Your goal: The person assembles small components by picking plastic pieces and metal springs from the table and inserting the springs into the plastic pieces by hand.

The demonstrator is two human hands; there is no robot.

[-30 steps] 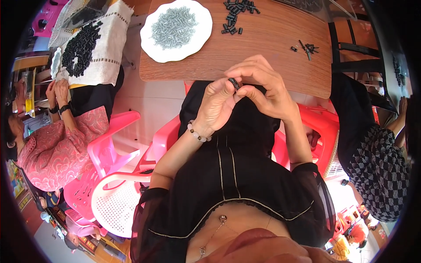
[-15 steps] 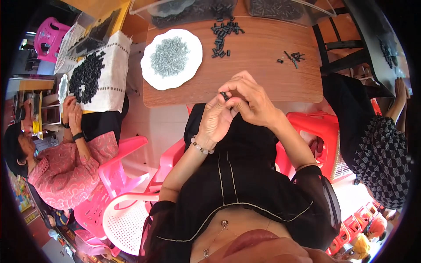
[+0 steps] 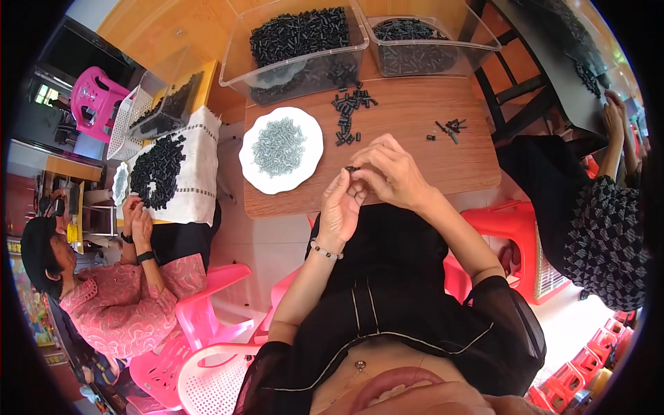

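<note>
My left hand (image 3: 341,207) and my right hand (image 3: 391,173) meet over the near edge of a wooden table (image 3: 415,124), fingertips pinched together on a small black part (image 3: 353,169). Just left of the hands stands a white plate of small grey screws (image 3: 280,146). Beyond them lies a loose cluster of black parts (image 3: 351,111), with a few more black bits (image 3: 448,128) to the right.
Two clear bins of black parts (image 3: 297,41) (image 3: 425,45) stand at the table's far edge. A person in pink (image 3: 117,297) works at the left beside a cloth heaped with black parts (image 3: 160,169). Another person in black (image 3: 595,207) sits at the right. Pink and red plastic chairs (image 3: 207,325) surround me.
The view has tilted so the table and bins sit lower in the picture. My hands stay together on the small part, now over the table's edge.
</note>
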